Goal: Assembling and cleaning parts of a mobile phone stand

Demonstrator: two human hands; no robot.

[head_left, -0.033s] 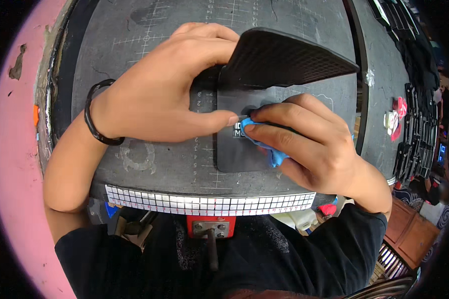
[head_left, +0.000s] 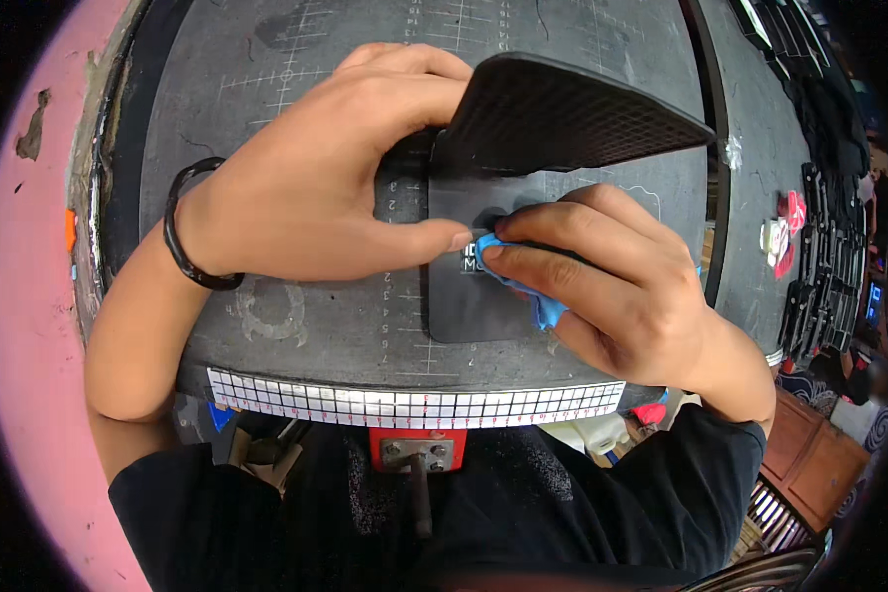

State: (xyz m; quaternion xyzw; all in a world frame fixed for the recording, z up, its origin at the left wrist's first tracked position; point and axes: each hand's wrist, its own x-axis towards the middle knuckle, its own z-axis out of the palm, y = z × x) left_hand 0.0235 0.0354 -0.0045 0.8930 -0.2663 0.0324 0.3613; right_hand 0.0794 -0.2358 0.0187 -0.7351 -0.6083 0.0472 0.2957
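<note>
A folded black sheet (head_left: 483, 311) lies with one smooth leaf flat on the grey work board, and its grid-textured leaf (head_left: 572, 113) stands raised behind. My left hand (head_left: 321, 168) supports the raised leaf, its fingers partly hidden behind it. The left thumb stretches down to the flat leaf, its tip beside a small white print (head_left: 470, 259). Pinched between my right thumb and fingers is a crumpled blue cloth (head_left: 541, 302). My right hand (head_left: 622, 281) presses the cloth against the right side of the print, covering part of it.
The grey board (head_left: 266, 118) carries faint scale marks. A white gridded ruler strip (head_left: 414, 406) runs along its near edge, above a red metal bracket (head_left: 416, 451). Several black items (head_left: 827, 266) and a pink-and-white bundle (head_left: 781, 235) lie at far right. A pink wall (head_left: 44, 296) stands left.
</note>
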